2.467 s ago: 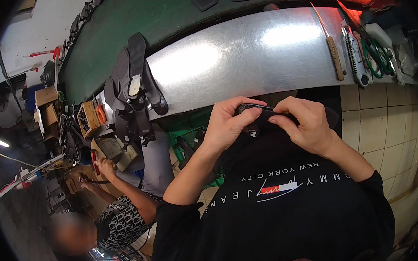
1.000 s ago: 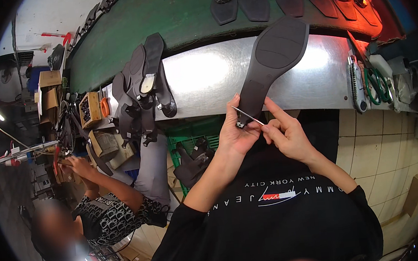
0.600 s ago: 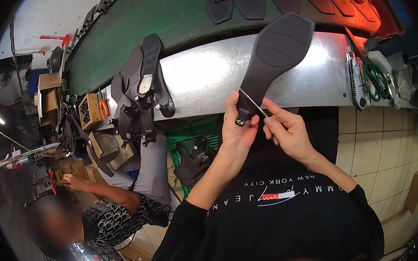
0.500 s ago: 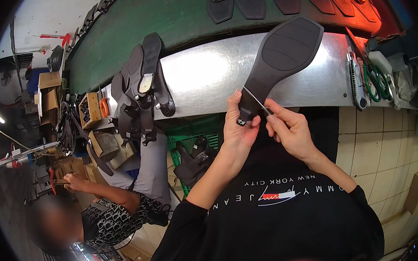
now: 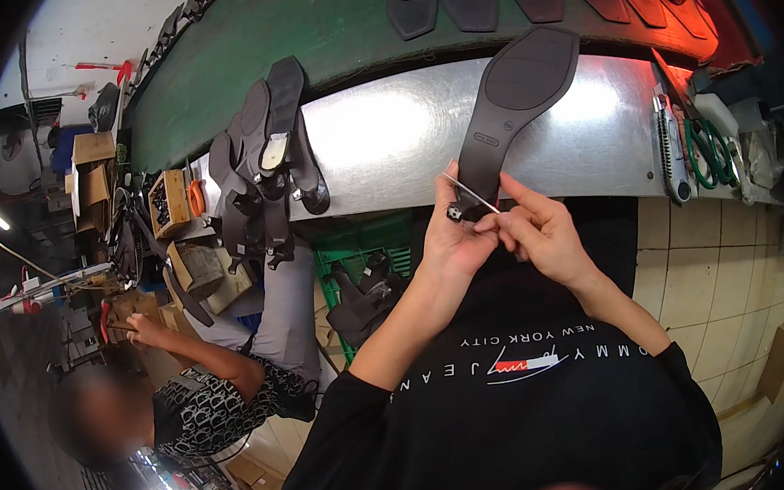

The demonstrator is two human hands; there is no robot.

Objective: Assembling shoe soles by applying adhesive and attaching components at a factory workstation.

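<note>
A dark shoe sole (image 5: 519,83) with a narrow waist and a heel end is held over the metal bench edge, its broad toe end pointing away from me. My left hand (image 5: 454,240) is closed round the heel end, with the thumb side along its left edge. My right hand (image 5: 543,238) pinches a thin silvery rod-like tool (image 5: 473,193), which lies slantwise across the sole near the heel. A small shiny piece (image 5: 454,212) shows at the heel end beside my left fingers. What the tool's tip touches is too small to tell.
Stacked dark soles (image 5: 262,177) lie left on the metal bench (image 5: 366,146). Heeled soles line the green surface (image 5: 337,19), some under red light. A box cutter (image 5: 670,149) and green-handled scissors (image 5: 705,151) lie right. A green crate (image 5: 397,256) stands below; a co-worker (image 5: 229,396) sits left.
The sole has shifted slightly left and turned, showing its waist markings more plainly. The thin tool sits lower and flatter, nearer the heel end. My right hand has moved slightly with it.
</note>
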